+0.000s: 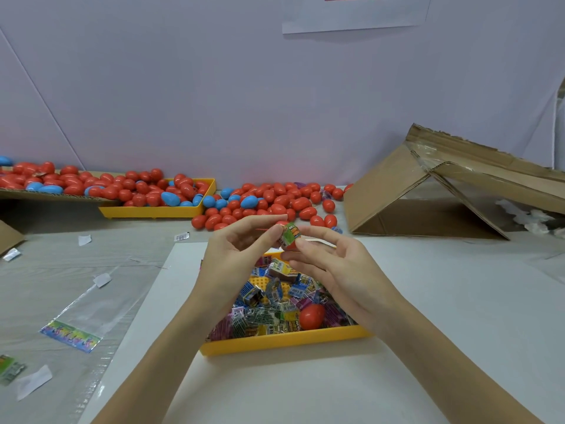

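While both hands hang over the far end of the yellow tray (275, 341), the left hand (238, 252) and right hand (333, 267) each close their grip on a green packet (290, 235), pinching it between fingertips. Inside the tray lie printed packets (263, 301) and a red egg (312, 315); beyond it, loose eggs (275, 200) litter the bench (46, 270).

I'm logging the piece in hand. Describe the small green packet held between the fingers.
The small green glossy printed packet is boxy, with orange lettering on its face. The left hand and right hand pinch it by its sides, above the yellow plastic tray. Something red shows just beneath it; what, I cannot tell.
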A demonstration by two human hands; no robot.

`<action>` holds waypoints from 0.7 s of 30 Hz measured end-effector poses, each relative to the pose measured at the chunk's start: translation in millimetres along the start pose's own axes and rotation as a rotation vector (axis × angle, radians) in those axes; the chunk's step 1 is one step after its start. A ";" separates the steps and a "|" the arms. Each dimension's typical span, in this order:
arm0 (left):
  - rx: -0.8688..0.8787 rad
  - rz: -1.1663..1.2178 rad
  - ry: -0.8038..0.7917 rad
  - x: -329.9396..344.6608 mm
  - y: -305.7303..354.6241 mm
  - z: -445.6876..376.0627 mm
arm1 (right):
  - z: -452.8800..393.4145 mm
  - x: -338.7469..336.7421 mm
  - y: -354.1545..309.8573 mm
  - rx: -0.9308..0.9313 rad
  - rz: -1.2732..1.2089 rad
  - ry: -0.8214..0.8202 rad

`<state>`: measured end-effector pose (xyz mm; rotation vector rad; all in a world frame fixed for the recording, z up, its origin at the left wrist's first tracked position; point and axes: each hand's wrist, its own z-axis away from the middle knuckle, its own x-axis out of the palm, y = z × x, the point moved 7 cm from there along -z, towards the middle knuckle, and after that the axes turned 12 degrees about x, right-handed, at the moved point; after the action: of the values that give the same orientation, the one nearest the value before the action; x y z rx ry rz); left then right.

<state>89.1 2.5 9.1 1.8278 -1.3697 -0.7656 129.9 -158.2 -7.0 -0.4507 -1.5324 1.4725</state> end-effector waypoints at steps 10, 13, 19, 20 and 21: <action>0.044 -0.033 -0.087 6.2 5.4 -0.7 | -1.0 -7.1 -6.0 -0.158 0.236 0.096; 0.050 -0.212 -0.107 5.3 1.8 -1.0 | 6.4 -14.2 -22.5 -0.320 0.531 0.270; 0.283 -0.700 -0.272 3.5 0.1 0.4 | 30.2 -38.1 -104.0 -0.861 0.873 0.676; 0.299 -0.730 -0.310 5.0 -2.1 1.4 | 28.6 -48.4 -120.2 -0.896 0.919 0.755; 0.310 -0.752 -0.347 6.5 -4.4 2.6 | 25.5 -60.8 -135.5 -0.905 0.951 0.833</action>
<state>91.1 -3.4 3.8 2.5970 -1.0134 -1.3580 184.4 -249.7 99.6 -2.2354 -1.1962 0.8325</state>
